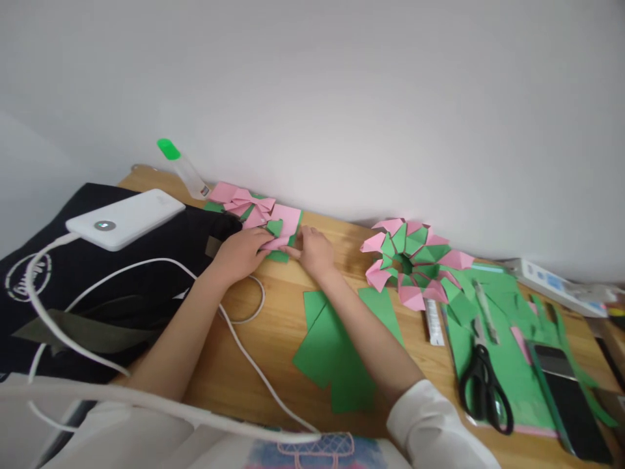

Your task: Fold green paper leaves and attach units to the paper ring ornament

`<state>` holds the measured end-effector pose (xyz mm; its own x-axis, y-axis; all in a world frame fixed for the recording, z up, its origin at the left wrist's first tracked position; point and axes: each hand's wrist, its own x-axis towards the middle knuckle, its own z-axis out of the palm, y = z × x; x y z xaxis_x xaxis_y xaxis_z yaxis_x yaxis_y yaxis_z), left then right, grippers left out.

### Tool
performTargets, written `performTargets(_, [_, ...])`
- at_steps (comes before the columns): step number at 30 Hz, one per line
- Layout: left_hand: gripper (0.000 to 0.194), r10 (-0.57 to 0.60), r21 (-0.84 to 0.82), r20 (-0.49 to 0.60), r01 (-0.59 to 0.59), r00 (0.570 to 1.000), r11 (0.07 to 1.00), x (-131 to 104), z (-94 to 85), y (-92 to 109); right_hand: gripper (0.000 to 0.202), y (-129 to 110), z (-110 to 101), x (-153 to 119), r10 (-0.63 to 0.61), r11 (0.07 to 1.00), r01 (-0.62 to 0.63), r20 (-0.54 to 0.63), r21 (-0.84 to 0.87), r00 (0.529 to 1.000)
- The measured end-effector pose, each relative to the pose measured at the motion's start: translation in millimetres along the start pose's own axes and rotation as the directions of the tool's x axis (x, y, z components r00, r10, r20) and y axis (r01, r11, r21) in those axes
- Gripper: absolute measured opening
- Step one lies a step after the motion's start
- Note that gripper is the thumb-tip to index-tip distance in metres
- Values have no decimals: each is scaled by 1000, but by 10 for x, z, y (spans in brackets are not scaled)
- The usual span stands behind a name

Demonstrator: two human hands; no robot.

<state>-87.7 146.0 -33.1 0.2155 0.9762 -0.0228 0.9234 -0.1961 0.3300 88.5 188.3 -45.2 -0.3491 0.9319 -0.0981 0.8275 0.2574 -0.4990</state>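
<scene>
My left hand [241,253] and my right hand [315,250] are close together near the back of the wooden table. Between them is a small folded piece of pink paper [276,243]. The left fingers are closed on its left side; the right thumb reaches its right end, with the other fingers curled. Under and behind it lie flat pink paper [289,213] and green sheets. Folded pink pieces [250,206] are heaped just beyond my left hand. To the right stands a ring of pink and green folded paper [420,255], apart from both hands.
Green paper rectangles [315,361] lie beneath my right forearm. Black-handled scissors [483,391], a phone [569,397] and green sheets are at right. At left, a white power bank [127,218] rests on a black bag [112,286]; its white cable loops across the table. A green-capped bottle [183,168] stands behind.
</scene>
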Motion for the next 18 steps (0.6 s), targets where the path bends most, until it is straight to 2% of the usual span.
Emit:
performTargets(5, [43, -27, -16, -42, 27, 999, 1000, -7, 16, -4, 30, 112, -30, 13, -45, 992, 41, 28, 122, 999])
performTargets(9, [40, -24, -31, -50, 22, 998, 999, -14, 18, 4, 32, 117, -25, 8, -14, 973, -3, 74, 229, 997])
performTargets(13, [39, -10, -45, -55, 8, 998, 999, -21, 7, 4, 31, 43, 48, -21, 38, 909, -119, 205, 399, 978])
performTargets(18, [39, 3, -49, -65, -6, 998, 999, -27, 11, -6, 35, -23, 91, -28, 97, 732, -353, 424, 583, 901])
